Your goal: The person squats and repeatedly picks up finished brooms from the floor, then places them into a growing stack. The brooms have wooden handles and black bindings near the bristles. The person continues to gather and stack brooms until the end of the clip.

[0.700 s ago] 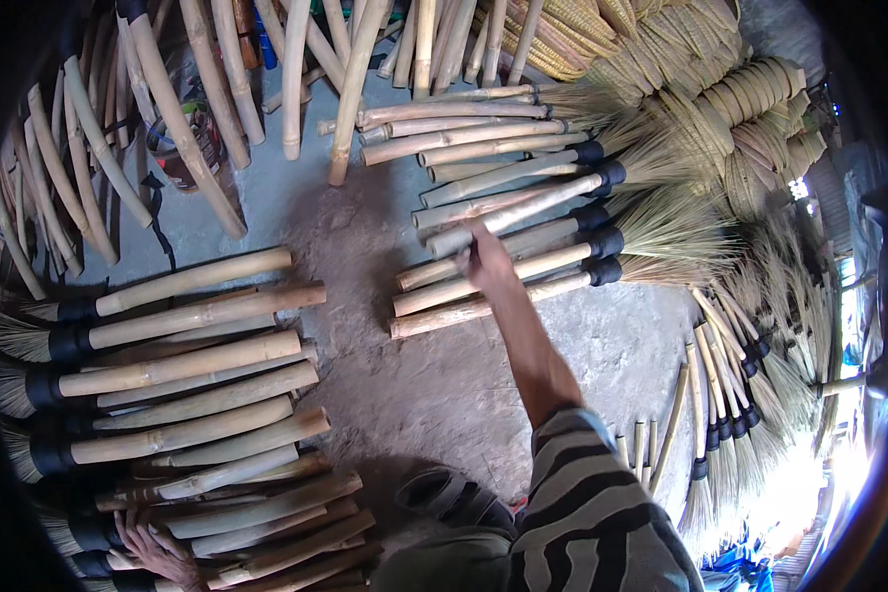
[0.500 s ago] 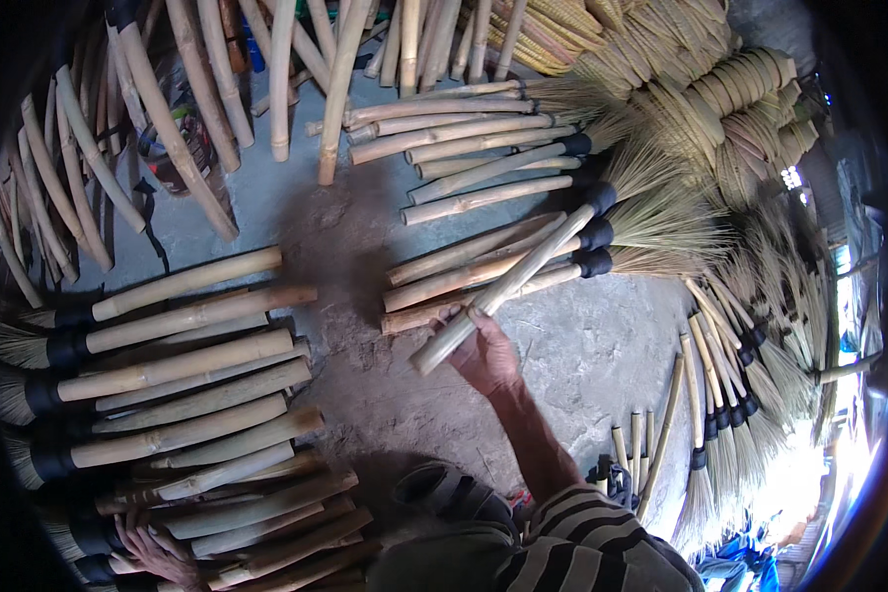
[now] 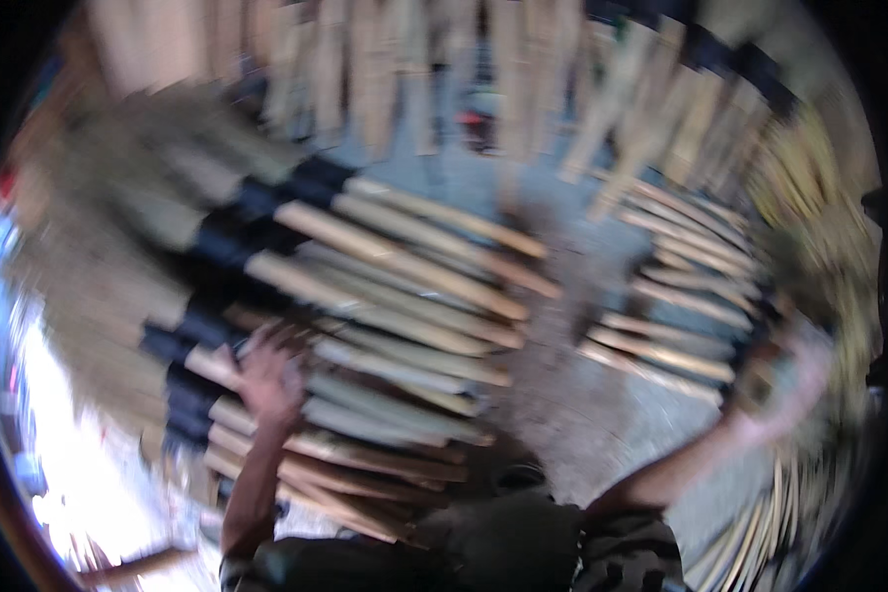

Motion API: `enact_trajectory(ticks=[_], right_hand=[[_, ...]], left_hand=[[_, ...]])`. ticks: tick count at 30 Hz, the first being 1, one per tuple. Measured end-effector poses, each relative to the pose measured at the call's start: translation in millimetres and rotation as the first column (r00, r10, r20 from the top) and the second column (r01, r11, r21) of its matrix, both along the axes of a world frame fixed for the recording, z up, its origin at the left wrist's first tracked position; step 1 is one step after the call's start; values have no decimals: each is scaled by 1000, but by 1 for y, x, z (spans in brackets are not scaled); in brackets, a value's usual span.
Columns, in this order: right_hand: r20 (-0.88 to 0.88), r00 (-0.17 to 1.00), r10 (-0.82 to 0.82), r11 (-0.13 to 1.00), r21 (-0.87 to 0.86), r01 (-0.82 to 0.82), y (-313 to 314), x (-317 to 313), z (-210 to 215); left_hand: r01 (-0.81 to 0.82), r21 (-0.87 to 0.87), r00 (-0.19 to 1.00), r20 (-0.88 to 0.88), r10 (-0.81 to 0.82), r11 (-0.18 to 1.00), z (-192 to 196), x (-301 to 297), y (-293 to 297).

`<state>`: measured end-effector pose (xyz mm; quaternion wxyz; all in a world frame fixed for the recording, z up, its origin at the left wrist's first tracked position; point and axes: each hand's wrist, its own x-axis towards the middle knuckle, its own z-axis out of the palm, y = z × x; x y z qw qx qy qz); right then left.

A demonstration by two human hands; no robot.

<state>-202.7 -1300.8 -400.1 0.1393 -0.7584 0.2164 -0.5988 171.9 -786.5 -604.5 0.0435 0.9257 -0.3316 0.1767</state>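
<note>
A: quick pass. Whole view has swung since the earlier frames and it's badly motion-blurred. The stack of brooms with pale handles and dark bindings (image 3: 365, 286) that sat at the left edge now fills the middle-left

B: hands?

A: left hand (image 3: 266, 380) now sits on that stack, fingers spread flat, palm down on the handles near the dark-bound ends. Doesn't look closed round any single handle, but blur is heavy so I can't tell for sure

B: right hand?

A: right hand (image 3: 784, 385) is out at the far right, lifted, arm stretched. Half a second ago it was at the butt end of one broom in the right-hand pile. Now something dark and small shows at the palm, fingers seem curled round it, too smeared to say what it is or how tight the hold is

B: the right pile?

A: second row of broom handles (image 3: 661, 335) lies just left of that hand on the grey floor (image 3: 572, 414), brush ends to the right edge. More handles (image 3: 414, 79) fan along the top

B: meaning for the work?

A: my read: head has turned towards the left stack, so attention has moved there; the right-hand pick looks unfinished
</note>
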Motion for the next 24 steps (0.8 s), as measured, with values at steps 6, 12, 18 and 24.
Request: enact_trajectory(ticks=[6, 12, 18, 24], right_hand=[[93, 948, 304, 922, -277, -269, 75, 83, 66], [827, 300, 475, -39, 360, -932, 151, 154, -12], [411, 672, 616, 148, 777, -611, 196, 179, -90], [-266, 525, 808, 553, 648, -524, 206, 195, -164]], left_hand=[[55, -143, 998, 40, -50, 988, 13, -7, -15], [92, -247, 995, 72, -76, 965, 18, -4, -14], [195, -151, 981, 36, -192, 969, 29, 30, -11], [60, -213, 996, 80, -43, 975, 48, 76, 8]])
